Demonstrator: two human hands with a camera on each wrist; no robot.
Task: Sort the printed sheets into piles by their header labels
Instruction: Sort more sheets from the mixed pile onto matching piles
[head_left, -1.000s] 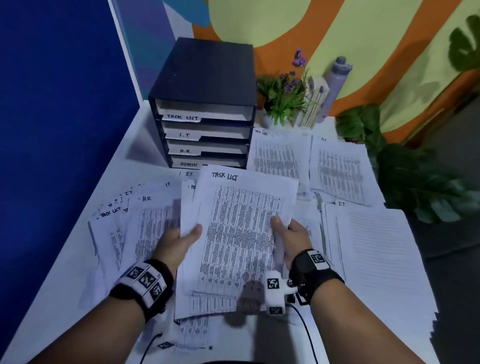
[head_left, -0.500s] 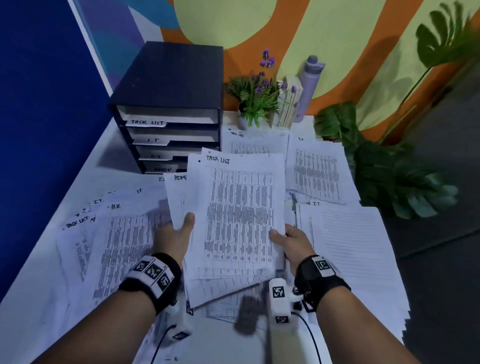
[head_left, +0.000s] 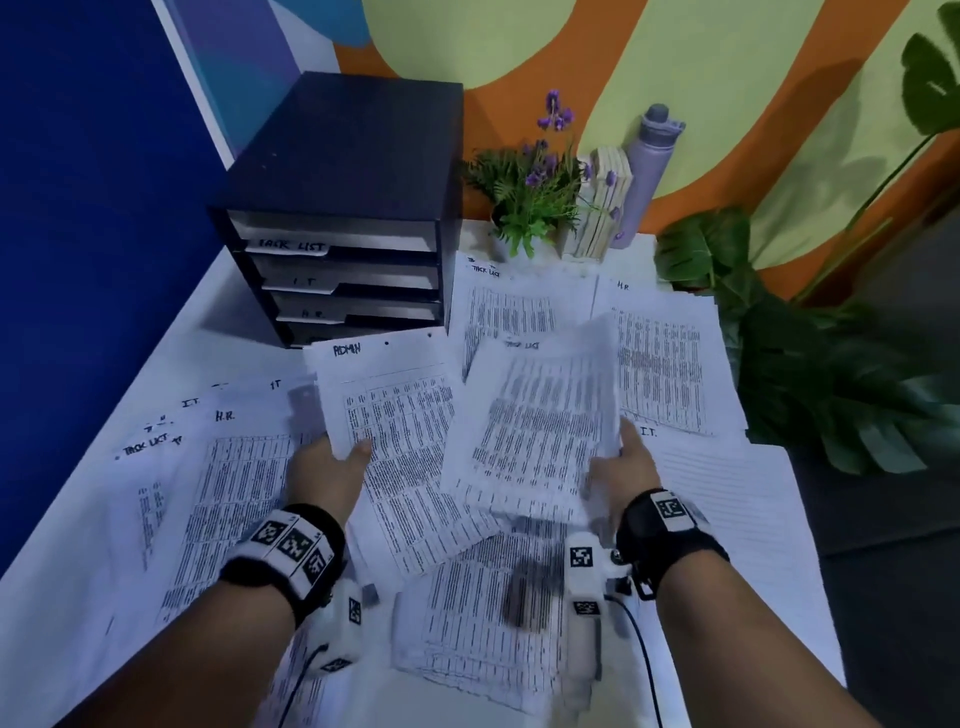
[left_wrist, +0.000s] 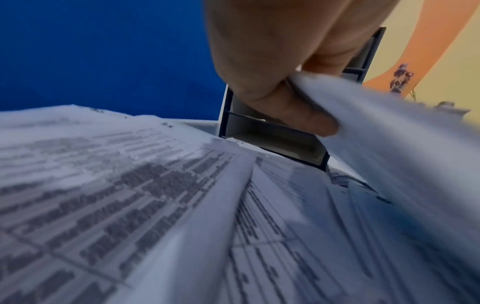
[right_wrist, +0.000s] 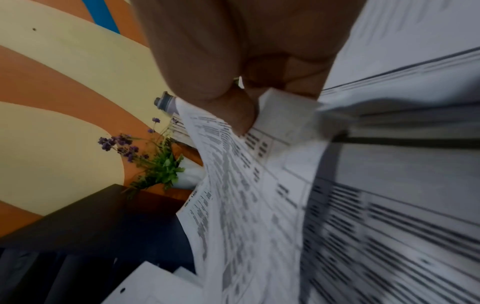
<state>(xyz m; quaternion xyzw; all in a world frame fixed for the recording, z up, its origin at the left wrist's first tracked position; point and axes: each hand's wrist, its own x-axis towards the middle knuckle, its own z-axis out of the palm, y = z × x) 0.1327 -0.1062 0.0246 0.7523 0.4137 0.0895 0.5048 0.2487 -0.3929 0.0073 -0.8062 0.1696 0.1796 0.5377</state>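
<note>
The left hand (head_left: 324, 470) pinches the left edge of a stack of printed sheets whose top page is headed ADMIN (head_left: 395, 415), thumb on top and fingers curled underneath, as the left wrist view also shows (left_wrist: 272, 82). The right hand (head_left: 621, 470) grips the right edge of a sheet headed TASK LIST (head_left: 535, 426), thumb pressed on the printed face and fingers behind it; this sheet is raised off the table, bowed and blurred, and lies just right of the ADMIN stack, overlapping its right side. In the right wrist view the thumb (right_wrist: 233, 115) sits on the paper's corner. Beyond the right hand lie two flat piles side by side, one headed TASK LIST (head_left: 519, 306) and, to its right, one headed H.R. (head_left: 670, 358). Just right of the right hand is a pile headed I.T. (head_left: 727, 514). Left of the left hand loose sheets (head_left: 208, 493) are fanned out, with headers H.R., I.T. and TASK LIST showing. Below and between the wrists more printed sheets (head_left: 467, 623) lie on the white table (head_left: 171, 364). Beyond the left hand stands a dark drawer unit (head_left: 348, 197) with labelled trays; beyond the right hand stand a small flowering plant (head_left: 530, 192) and a lilac bottle (head_left: 649, 166).
</note>
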